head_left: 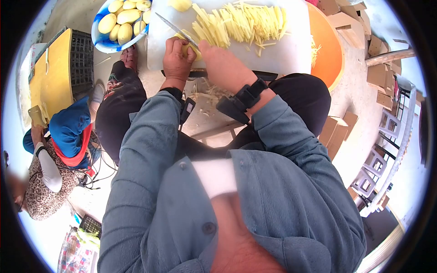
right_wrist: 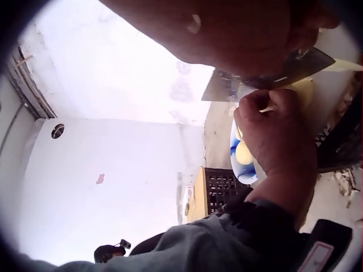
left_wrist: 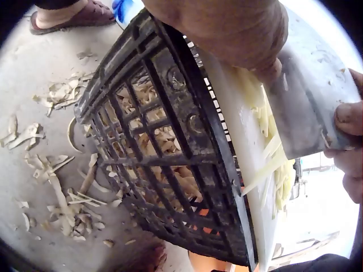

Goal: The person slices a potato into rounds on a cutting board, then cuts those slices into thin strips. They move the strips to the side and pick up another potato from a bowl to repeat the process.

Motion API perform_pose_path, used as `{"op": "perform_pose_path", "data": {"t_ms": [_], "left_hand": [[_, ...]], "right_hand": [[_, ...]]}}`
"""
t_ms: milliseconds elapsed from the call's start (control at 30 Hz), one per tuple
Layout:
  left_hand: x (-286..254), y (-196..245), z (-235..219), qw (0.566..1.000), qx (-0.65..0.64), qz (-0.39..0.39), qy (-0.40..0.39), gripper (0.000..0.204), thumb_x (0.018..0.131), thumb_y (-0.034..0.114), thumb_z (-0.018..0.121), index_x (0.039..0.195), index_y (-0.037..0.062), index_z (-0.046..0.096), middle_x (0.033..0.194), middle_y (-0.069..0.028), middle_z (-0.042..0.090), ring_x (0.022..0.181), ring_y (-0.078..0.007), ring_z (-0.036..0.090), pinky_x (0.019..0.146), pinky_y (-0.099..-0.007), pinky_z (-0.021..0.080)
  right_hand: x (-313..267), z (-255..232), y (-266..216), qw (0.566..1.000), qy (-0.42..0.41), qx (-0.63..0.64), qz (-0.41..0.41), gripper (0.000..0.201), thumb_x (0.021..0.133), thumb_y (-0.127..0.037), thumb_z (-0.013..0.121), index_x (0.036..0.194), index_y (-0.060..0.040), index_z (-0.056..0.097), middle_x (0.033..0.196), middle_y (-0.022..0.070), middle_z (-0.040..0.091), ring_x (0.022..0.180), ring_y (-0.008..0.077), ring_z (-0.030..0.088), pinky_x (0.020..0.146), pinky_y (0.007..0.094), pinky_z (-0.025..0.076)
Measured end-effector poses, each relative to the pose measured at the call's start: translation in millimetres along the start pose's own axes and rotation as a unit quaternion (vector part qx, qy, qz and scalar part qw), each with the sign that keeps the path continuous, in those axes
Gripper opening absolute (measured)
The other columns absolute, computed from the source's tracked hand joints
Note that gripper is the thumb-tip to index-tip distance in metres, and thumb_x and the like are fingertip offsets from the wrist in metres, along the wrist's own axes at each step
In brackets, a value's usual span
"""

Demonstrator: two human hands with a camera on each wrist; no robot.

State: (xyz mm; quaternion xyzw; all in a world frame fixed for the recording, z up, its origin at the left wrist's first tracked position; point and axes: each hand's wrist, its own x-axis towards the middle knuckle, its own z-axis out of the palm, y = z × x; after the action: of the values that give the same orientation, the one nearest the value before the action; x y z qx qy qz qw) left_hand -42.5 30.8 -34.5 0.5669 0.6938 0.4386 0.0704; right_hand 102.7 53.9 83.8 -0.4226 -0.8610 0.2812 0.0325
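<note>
A cleaver (head_left: 175, 28) stands on a white cutting board (head_left: 291, 59) in the head view. The right hand (head_left: 223, 66) grips it; in the left wrist view its broad blade (left_wrist: 312, 96) shows, with right-hand fingers (left_wrist: 349, 119) against it. Curled fingertips of the left hand (head_left: 177, 61) hold a peeled potato (head_left: 196, 52) right beside the blade. In the right wrist view the left hand (right_wrist: 278, 130) is close to the cleaver (right_wrist: 272, 79), the potato (right_wrist: 303, 90) partly hidden beneath it. Cut potato strips (head_left: 246, 22) lie in a row on the board, and another peeled potato (head_left: 180, 4) lies at its far edge.
Left of the board is a blue-and-white bowl (head_left: 96, 34) of peeled potatoes; right of it, an orange basin (head_left: 334, 50) with strips. Under the board stands a black crate (left_wrist: 198, 158) holding peelings; more peelings (left_wrist: 59, 192) litter the floor. Another person (head_left: 50, 177) is at the left.
</note>
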Motion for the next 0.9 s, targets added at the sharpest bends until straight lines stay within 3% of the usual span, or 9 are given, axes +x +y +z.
{"op": "perform_pose_path", "data": {"t_ms": [233, 333, 400, 467, 533, 633, 733, 833, 900], "left_hand": [[1, 0, 1, 0.999, 0.018, 0.024, 0.015, 0.021, 0.073, 0.012, 0.066, 0.093, 0.0101, 0.058, 0.102, -0.0084, 0.057, 0.084, -0.0299, 0.062, 0.071, -0.0381, 0.053], [0, -1, 1, 1.000, 0.003, -0.018, -0.017, 0.021, 0.074, 0.012, 0.066, 0.093, 0.0103, 0.058, 0.102, -0.0085, 0.057, 0.085, -0.0300, 0.062, 0.071, -0.0383, 0.053], [-1, 0, 0, 1.000, -0.002, -0.018, -0.017, 0.021, 0.074, 0.012, 0.066, 0.093, 0.0103, 0.058, 0.102, -0.0086, 0.056, 0.085, -0.0301, 0.062, 0.070, -0.0383, 0.053], [0, 1, -1, 1.000, -0.006, -0.017, -0.017, 0.020, 0.075, 0.012, 0.066, 0.093, 0.0103, 0.058, 0.102, -0.0087, 0.056, 0.085, -0.0302, 0.061, 0.070, -0.0384, 0.053], [0, -1, 0, 1.000, -0.003, 0.021, -0.001, 0.018, 0.078, 0.009, 0.065, 0.095, 0.0074, 0.058, 0.102, -0.0104, 0.056, 0.069, -0.0252, 0.059, 0.062, -0.0351, 0.050], [1, -4, 1, 1.000, -0.002, 0.017, -0.001, 0.016, 0.079, 0.009, 0.064, 0.094, 0.0067, 0.058, 0.101, -0.0116, 0.055, 0.070, -0.0263, 0.059, 0.063, -0.0354, 0.050], [0, -1, 1, 1.000, -0.008, 0.002, 0.009, 0.016, 0.077, 0.012, 0.064, 0.091, 0.0084, 0.057, 0.100, -0.0099, 0.056, 0.079, -0.0302, 0.060, 0.067, -0.0384, 0.052], [1, 0, 0, 1.000, 0.003, 0.007, 0.012, 0.015, 0.077, 0.012, 0.064, 0.090, 0.0083, 0.056, 0.099, -0.0095, 0.056, 0.078, -0.0298, 0.060, 0.066, -0.0376, 0.052], [2, 0, 1, 1.000, 0.009, 0.015, 0.017, 0.015, 0.077, 0.012, 0.064, 0.090, 0.0084, 0.056, 0.099, -0.0094, 0.056, 0.078, -0.0296, 0.060, 0.066, -0.0375, 0.052]], "right_hand": [[6, 28, 3, 0.998, 0.044, -0.033, 0.024, 0.013, 0.089, -0.005, 0.048, 0.101, -0.0009, 0.046, 0.086, 0.0242, 0.064, 0.083, 0.0388, 0.066, 0.071, 0.0461, 0.053], [8, 28, 13, 0.998, 0.053, -0.018, 0.006, 0.018, 0.084, -0.001, 0.052, 0.102, -0.0009, 0.046, 0.086, 0.0242, 0.064, 0.084, 0.0393, 0.065, 0.072, 0.0463, 0.053], [10, 24, 20, 0.994, 0.071, 0.053, 0.058, 0.024, 0.080, 0.003, 0.054, 0.103, -0.0001, 0.045, 0.086, 0.0241, 0.063, 0.084, 0.0404, 0.065, 0.072, 0.0469, 0.053], [7, 22, 22, 0.994, 0.079, 0.056, 0.055, 0.025, 0.080, 0.003, 0.053, 0.103, 0.0003, 0.045, 0.087, 0.0243, 0.063, 0.084, 0.0408, 0.064, 0.071, 0.0470, 0.052], [4, 17, 17, 0.993, 0.087, 0.060, 0.053, 0.026, 0.079, 0.004, 0.053, 0.103, 0.0006, 0.045, 0.087, 0.0245, 0.063, 0.084, 0.0412, 0.064, 0.071, 0.0472, 0.052], [-2, 12, 8, 0.998, 0.044, 0.016, 0.034, 0.024, 0.079, 0.003, 0.053, 0.102, 0.0004, 0.045, 0.089, 0.0248, 0.064, 0.084, 0.0409, 0.065, 0.071, 0.0474, 0.052], [-6, 12, 4, 0.998, 0.065, 0.015, 0.007, 0.022, 0.080, 0.002, 0.052, 0.101, 0.0002, 0.045, 0.089, 0.0246, 0.064, 0.083, 0.0408, 0.065, 0.071, 0.0469, 0.053], [-6, 9, 3, 0.996, 0.077, 0.047, 0.000, 0.024, 0.079, 0.005, 0.050, 0.101, 0.0031, 0.042, 0.082, 0.0288, 0.061, 0.081, 0.0457, 0.061, 0.070, 0.0504, 0.049], [-7, 5, 1, 0.998, 0.061, 0.013, -0.001, 0.019, 0.081, 0.002, 0.050, 0.099, 0.0012, 0.045, 0.088, 0.0251, 0.064, 0.081, 0.0406, 0.065, 0.070, 0.0458, 0.054]]}}
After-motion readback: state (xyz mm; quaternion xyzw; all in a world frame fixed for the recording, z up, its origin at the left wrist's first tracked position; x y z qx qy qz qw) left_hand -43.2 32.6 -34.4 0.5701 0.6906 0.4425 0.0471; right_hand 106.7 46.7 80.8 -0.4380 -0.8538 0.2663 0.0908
